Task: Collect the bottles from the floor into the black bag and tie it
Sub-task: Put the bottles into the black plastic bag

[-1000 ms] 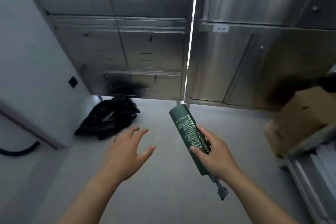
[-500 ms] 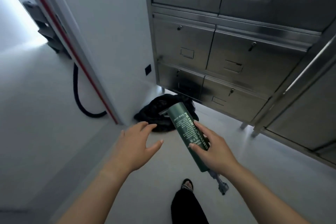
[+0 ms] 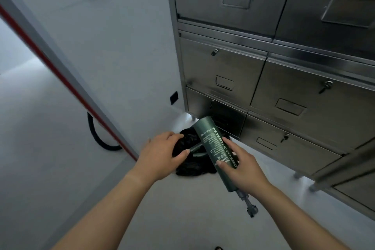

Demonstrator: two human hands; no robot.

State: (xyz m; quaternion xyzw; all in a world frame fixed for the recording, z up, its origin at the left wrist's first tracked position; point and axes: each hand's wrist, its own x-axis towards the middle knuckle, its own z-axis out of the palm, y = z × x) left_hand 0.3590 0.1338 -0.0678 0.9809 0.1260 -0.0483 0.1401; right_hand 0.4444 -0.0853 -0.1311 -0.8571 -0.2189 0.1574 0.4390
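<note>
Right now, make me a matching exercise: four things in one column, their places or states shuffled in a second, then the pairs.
1 green bottle
2 black bag
3 black hose
4 steel cabinet

A crumpled on the floor
B on short legs against the wall
C gripped by the right hand
D looping on the floor beside the red stripe

Pairs: 1-C, 2-A, 3-D, 4-B
</note>
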